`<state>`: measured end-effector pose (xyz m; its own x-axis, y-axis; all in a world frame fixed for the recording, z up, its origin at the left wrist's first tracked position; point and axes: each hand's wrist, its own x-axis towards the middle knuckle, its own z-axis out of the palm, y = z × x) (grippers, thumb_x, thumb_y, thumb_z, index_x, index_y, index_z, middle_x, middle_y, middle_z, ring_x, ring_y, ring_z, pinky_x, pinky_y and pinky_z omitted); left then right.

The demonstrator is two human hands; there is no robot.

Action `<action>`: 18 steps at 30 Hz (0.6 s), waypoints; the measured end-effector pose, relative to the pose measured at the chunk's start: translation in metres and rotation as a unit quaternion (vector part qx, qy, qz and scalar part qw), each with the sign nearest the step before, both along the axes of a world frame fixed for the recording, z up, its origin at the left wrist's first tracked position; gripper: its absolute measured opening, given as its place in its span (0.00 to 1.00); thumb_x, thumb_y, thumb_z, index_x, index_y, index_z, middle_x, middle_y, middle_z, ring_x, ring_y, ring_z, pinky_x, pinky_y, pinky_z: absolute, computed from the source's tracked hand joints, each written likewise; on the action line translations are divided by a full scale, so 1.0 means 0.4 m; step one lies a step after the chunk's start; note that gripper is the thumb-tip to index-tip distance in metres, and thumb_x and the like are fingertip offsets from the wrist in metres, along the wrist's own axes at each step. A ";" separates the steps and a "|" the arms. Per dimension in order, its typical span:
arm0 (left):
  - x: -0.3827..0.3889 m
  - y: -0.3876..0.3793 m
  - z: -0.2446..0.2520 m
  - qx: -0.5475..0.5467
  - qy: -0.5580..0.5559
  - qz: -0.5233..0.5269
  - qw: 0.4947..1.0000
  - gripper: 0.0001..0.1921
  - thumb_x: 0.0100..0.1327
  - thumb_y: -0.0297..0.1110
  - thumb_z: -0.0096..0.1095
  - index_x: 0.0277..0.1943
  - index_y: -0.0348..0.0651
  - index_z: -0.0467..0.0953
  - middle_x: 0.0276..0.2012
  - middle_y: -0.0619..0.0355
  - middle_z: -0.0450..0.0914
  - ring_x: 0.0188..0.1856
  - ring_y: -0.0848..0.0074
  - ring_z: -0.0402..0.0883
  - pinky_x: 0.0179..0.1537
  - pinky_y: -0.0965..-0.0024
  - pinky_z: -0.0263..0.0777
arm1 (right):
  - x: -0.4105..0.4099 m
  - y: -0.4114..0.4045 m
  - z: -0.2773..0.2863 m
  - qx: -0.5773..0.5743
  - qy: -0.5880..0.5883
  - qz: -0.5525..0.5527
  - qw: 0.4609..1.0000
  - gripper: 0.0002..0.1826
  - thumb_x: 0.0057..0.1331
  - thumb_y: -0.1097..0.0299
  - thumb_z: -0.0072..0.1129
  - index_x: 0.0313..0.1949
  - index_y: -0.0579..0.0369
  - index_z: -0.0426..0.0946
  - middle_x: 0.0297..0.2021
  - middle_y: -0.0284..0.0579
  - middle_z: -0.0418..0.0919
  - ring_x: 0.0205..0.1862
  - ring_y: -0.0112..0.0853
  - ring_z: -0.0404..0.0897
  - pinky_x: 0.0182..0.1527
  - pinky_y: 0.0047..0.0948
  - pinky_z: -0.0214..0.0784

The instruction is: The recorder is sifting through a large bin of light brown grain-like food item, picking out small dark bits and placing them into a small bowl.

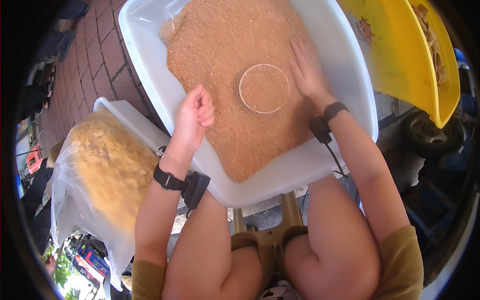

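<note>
A large white plastic tub [362, 112] stands in front of me, with a heap of brown grain-like material [240, 150] in it. A thin pale ring [265, 64] lies on the heap, full of the same material. To the right of the ring, my right hand [307, 71] rests palm down on the heap, fingers stretched out. My left hand [197, 112] is held at the heap's left edge with its fingers curled in; whether something small is between them cannot be told. Both wrists wear black straps with small black devices.
At the left, a clear plastic bag of yellowish flakes [112, 161] sits in a smaller white tub [127, 116]. A yellow container [397, 56] with pale twisted pieces is at the upper right, above a wheel [431, 131]. Other people's legs show at the far left on brick paving [92, 63].
</note>
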<state>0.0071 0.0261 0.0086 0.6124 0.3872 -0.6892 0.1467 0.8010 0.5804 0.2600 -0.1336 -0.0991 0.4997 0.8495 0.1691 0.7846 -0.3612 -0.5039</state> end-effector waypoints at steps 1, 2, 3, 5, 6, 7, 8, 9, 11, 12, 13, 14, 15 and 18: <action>-0.002 0.002 -0.001 0.003 -0.001 0.000 1.000 0.17 0.72 0.40 0.38 0.25 0.47 0.59 0.15 0.69 0.52 0.15 0.86 0.49 0.17 0.81 0.45 | -0.002 -0.001 0.002 -0.005 0.001 0.000 1.000 0.27 0.69 0.57 0.40 0.66 0.51 0.56 0.67 0.53 0.54 0.68 0.48 0.52 0.67 0.45 0.43; -0.003 0.002 -0.003 0.005 -0.002 0.000 1.000 0.17 0.71 0.40 0.39 0.25 0.47 0.59 0.15 0.69 0.52 0.15 0.86 0.49 0.16 0.81 0.45 | -0.006 0.000 0.002 0.000 0.005 -0.004 1.000 0.27 0.69 0.57 0.40 0.65 0.52 0.57 0.66 0.54 0.55 0.68 0.48 0.53 0.67 0.45 0.43; -0.004 0.004 -0.004 0.002 -0.001 0.000 1.000 0.17 0.71 0.40 0.39 0.25 0.47 0.59 0.15 0.69 0.52 0.15 0.86 0.49 0.16 0.81 0.45 | -0.009 0.003 -0.001 0.009 0.009 -0.007 1.000 0.26 0.69 0.58 0.40 0.64 0.52 0.58 0.66 0.54 0.56 0.67 0.49 0.54 0.67 0.45 0.44; -0.004 0.004 -0.005 0.003 -0.005 -0.004 1.000 0.17 0.71 0.40 0.39 0.25 0.47 0.59 0.14 0.69 0.52 0.15 0.86 0.49 0.16 0.81 0.45 | -0.011 0.002 -0.008 0.017 0.014 -0.012 1.000 0.26 0.69 0.58 0.41 0.64 0.53 0.59 0.65 0.54 0.56 0.67 0.49 0.54 0.67 0.45 0.44; -0.003 0.004 -0.005 0.002 -0.004 -0.004 1.000 0.17 0.71 0.40 0.39 0.25 0.47 0.59 0.14 0.69 0.52 0.15 0.86 0.49 0.16 0.81 0.45 | -0.010 0.002 -0.014 0.028 0.017 -0.016 0.999 0.25 0.69 0.59 0.41 0.64 0.53 0.59 0.65 0.55 0.57 0.67 0.49 0.55 0.67 0.45 0.44; -0.002 0.003 -0.005 0.001 -0.006 -0.005 1.000 0.17 0.71 0.40 0.39 0.25 0.47 0.59 0.14 0.69 0.52 0.15 0.86 0.48 0.16 0.81 0.45 | -0.007 0.004 -0.020 0.027 0.018 -0.016 0.999 0.25 0.69 0.59 0.41 0.64 0.53 0.59 0.65 0.55 0.57 0.67 0.49 0.55 0.67 0.45 0.44; -0.001 0.003 -0.005 0.001 -0.008 -0.006 1.000 0.17 0.71 0.40 0.39 0.25 0.47 0.59 0.14 0.69 0.52 0.15 0.86 0.48 0.16 0.81 0.45 | -0.004 0.007 -0.027 0.037 0.015 -0.019 0.999 0.25 0.69 0.59 0.41 0.63 0.53 0.60 0.65 0.54 0.57 0.67 0.49 0.55 0.67 0.45 0.44; -0.002 0.003 -0.006 0.001 -0.006 -0.004 1.000 0.17 0.71 0.40 0.39 0.25 0.47 0.59 0.14 0.69 0.52 0.15 0.86 0.48 0.16 0.81 0.45 | -0.006 0.010 -0.031 0.047 0.014 -0.020 0.999 0.25 0.69 0.60 0.41 0.63 0.53 0.60 0.65 0.54 0.57 0.67 0.49 0.55 0.67 0.45 0.44; -0.005 0.005 -0.008 0.004 -0.004 -0.003 1.000 0.17 0.71 0.40 0.39 0.25 0.47 0.59 0.14 0.69 0.52 0.15 0.86 0.48 0.16 0.80 0.45 | -0.011 0.012 -0.037 0.053 0.020 -0.024 0.998 0.24 0.69 0.60 0.41 0.63 0.52 0.60 0.65 0.54 0.57 0.67 0.49 0.55 0.67 0.46 0.44; -0.004 0.005 -0.009 0.004 -0.003 -0.002 1.000 0.17 0.71 0.40 0.39 0.25 0.47 0.59 0.14 0.69 0.52 0.15 0.86 0.48 0.16 0.80 0.45 | -0.011 0.013 -0.038 0.059 0.023 -0.030 0.998 0.23 0.69 0.61 0.41 0.62 0.52 0.61 0.65 0.54 0.58 0.66 0.49 0.56 0.67 0.48 0.43; -0.002 0.004 -0.011 0.002 -0.009 -0.005 1.000 0.17 0.71 0.40 0.39 0.25 0.46 0.59 0.14 0.69 0.52 0.15 0.86 0.48 0.16 0.81 0.45 | -0.010 0.012 -0.037 0.059 0.023 -0.029 0.998 0.23 0.69 0.61 0.41 0.62 0.52 0.61 0.65 0.54 0.58 0.66 0.49 0.56 0.67 0.48 0.43; 0.000 0.003 -0.012 -0.001 -0.014 -0.007 1.000 0.17 0.71 0.40 0.39 0.25 0.46 0.59 0.14 0.69 0.53 0.14 0.86 0.48 0.16 0.81 0.45 | -0.008 0.009 -0.036 0.053 0.026 -0.043 0.997 0.23 0.69 0.60 0.42 0.62 0.52 0.62 0.64 0.54 0.58 0.66 0.48 0.56 0.67 0.48 0.42; -0.002 0.003 -0.010 0.001 -0.012 -0.004 1.000 0.17 0.71 0.40 0.39 0.25 0.46 0.59 0.14 0.69 0.53 0.14 0.86 0.48 0.16 0.81 0.45 | -0.018 0.018 -0.024 0.048 0.032 -0.054 0.997 0.23 0.69 0.60 0.43 0.61 0.51 0.63 0.64 0.54 0.57 0.66 0.47 0.56 0.66 0.49 0.41; -0.006 0.003 -0.008 0.007 -0.007 -0.003 1.000 0.16 0.71 0.40 0.39 0.25 0.46 0.60 0.14 0.69 0.53 0.14 0.86 0.49 0.16 0.81 0.45 | -0.068 0.030 0.012 0.052 -0.008 -0.139 0.989 0.22 0.67 0.58 0.46 0.59 0.50 0.65 0.63 0.53 0.56 0.64 0.45 0.55 0.64 0.48 0.39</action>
<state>0.0046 0.0273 0.0056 0.6245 0.3932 -0.6748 0.1430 0.7918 0.5938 0.2329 -0.1218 -0.0942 0.7085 0.6568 0.2581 0.6699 -0.5112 -0.5384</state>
